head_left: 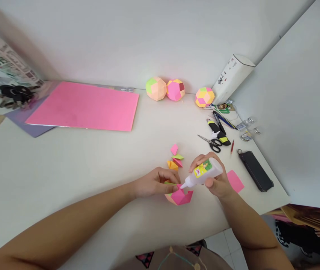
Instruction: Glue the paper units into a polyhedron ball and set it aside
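Note:
My left hand (156, 182) is closed on a partly built paper ball (180, 196) of pink, orange and green folded pieces, held just above the white table (92, 165). My right hand (215, 180) grips a white glue bottle (205, 171) with a yellow and green label. Its nozzle points left and down onto the top edge of the pink paper. Several loose folded paper pieces (175, 159) in pink, green and orange lie just behind my hands.
Three finished paper balls (175, 90) stand at the wall. A big pink sheet (83, 107) lies at the back left. Scissors (211, 142), pens, a black phone (255, 170), a pink paper square (235, 180) and a white box (231, 78) are on the right.

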`<control>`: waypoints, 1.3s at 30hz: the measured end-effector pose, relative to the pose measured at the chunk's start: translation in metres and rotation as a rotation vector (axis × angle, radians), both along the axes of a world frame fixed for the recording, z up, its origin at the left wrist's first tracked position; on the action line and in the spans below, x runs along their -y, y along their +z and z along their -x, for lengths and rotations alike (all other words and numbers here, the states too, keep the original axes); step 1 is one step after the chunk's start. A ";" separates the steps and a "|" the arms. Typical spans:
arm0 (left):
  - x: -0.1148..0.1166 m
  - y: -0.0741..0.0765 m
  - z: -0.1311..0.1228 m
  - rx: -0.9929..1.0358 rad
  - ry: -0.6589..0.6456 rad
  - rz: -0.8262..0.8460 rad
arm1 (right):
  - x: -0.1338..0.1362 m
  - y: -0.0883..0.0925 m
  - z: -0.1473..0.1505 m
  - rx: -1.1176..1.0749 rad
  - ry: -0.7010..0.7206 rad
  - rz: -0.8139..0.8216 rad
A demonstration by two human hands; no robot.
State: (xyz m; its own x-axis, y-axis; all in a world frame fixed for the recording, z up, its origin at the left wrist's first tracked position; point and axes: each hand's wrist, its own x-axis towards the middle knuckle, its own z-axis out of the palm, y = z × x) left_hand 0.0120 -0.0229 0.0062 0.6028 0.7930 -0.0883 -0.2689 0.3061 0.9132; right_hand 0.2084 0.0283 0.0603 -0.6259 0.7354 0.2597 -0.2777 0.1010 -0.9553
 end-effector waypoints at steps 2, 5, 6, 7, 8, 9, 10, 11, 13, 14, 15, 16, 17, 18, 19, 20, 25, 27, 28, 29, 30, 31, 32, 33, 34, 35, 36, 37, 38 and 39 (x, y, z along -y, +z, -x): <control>0.000 0.000 0.000 -0.011 0.001 -0.006 | 0.000 -0.001 0.000 -0.003 -0.006 -0.006; 0.000 0.000 0.000 -0.017 -0.004 -0.009 | 0.001 -0.002 0.000 -0.002 -0.010 -0.004; 0.000 0.001 0.000 -0.017 -0.007 -0.007 | 0.001 -0.002 0.000 -0.002 -0.007 -0.004; 0.000 0.001 0.000 -0.015 -0.009 -0.004 | 0.001 -0.002 -0.001 -0.004 -0.002 -0.003; -0.001 0.001 0.000 -0.013 -0.010 -0.001 | 0.001 -0.002 -0.001 -0.008 0.003 -0.002; -0.001 0.001 0.000 -0.010 -0.010 0.000 | 0.001 -0.002 -0.001 -0.014 0.007 -0.001; -0.001 0.001 0.000 -0.008 -0.013 -0.001 | 0.000 -0.002 -0.001 -0.017 0.009 -0.001; -0.001 0.001 0.000 -0.008 -0.017 -0.002 | 0.000 -0.001 -0.001 -0.017 0.008 -0.003; -0.001 0.000 0.000 -0.006 -0.024 -0.005 | -0.001 -0.001 -0.001 -0.006 0.009 -0.006; -0.001 -0.001 0.000 -0.005 -0.027 -0.006 | -0.001 -0.001 -0.001 0.001 0.013 -0.005; -0.001 -0.001 0.001 -0.003 -0.029 -0.007 | -0.001 -0.001 -0.001 0.007 0.018 -0.001; -0.001 -0.002 0.001 0.000 -0.030 -0.009 | -0.001 -0.001 -0.001 0.013 0.023 0.003; -0.001 -0.003 0.001 0.001 -0.031 -0.010 | -0.001 0.000 -0.001 0.015 0.025 0.004; -0.001 -0.003 0.001 0.002 -0.032 -0.011 | -0.001 0.000 -0.001 0.016 0.024 0.001; -0.001 -0.003 0.001 0.001 -0.032 -0.009 | 0.000 -0.001 -0.001 0.017 0.019 -0.007; -0.001 -0.003 0.001 -0.001 -0.033 -0.006 | 0.000 -0.001 -0.001 0.017 0.015 -0.019; -0.001 0.000 0.001 0.009 -0.042 0.005 | -0.001 -0.002 0.000 0.023 -0.004 -0.051; -0.001 0.001 0.001 0.009 -0.042 0.005 | -0.001 -0.002 0.000 0.026 -0.009 -0.048; -0.001 0.000 0.001 0.005 -0.041 0.006 | -0.001 -0.002 0.000 0.027 -0.008 -0.043; -0.001 0.000 0.001 0.001 -0.038 0.006 | -0.001 -0.001 0.000 0.026 -0.005 -0.035; -0.001 0.000 0.001 -0.004 -0.035 0.006 | -0.001 -0.001 0.000 0.026 0.003 -0.026; 0.000 -0.001 0.001 -0.008 -0.034 0.004 | -0.001 -0.001 0.000 0.028 0.010 -0.017; 0.000 -0.001 0.001 -0.011 -0.036 0.003 | -0.001 -0.001 -0.001 0.033 0.013 -0.007; -0.001 0.000 0.001 -0.012 -0.037 0.002 | 0.000 -0.002 -0.001 0.038 0.010 -0.003; -0.001 0.000 0.001 -0.012 -0.039 0.001 | 0.000 -0.002 -0.001 0.043 0.004 -0.002; -0.001 0.000 0.001 -0.011 -0.038 0.001 | 0.000 -0.002 -0.001 0.047 -0.007 -0.003; -0.001 0.001 0.001 -0.011 -0.037 0.002 | 0.000 -0.002 -0.001 0.048 -0.020 -0.006; -0.001 0.001 0.001 -0.011 -0.035 0.004 | 0.000 -0.002 -0.002 0.047 -0.031 -0.009; -0.001 0.001 0.002 -0.011 -0.035 0.003 | 0.000 -0.002 -0.002 0.046 -0.036 -0.010; -0.001 0.001 0.002 -0.011 -0.037 0.003 | 0.000 -0.001 -0.002 0.045 -0.035 -0.007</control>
State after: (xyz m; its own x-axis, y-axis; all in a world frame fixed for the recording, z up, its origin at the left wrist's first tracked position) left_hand 0.0103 -0.0217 0.0074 0.6304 0.7701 -0.0975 -0.2476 0.3185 0.9150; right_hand 0.2101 0.0285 0.0591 -0.6107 0.7554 0.2374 -0.2307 0.1171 -0.9660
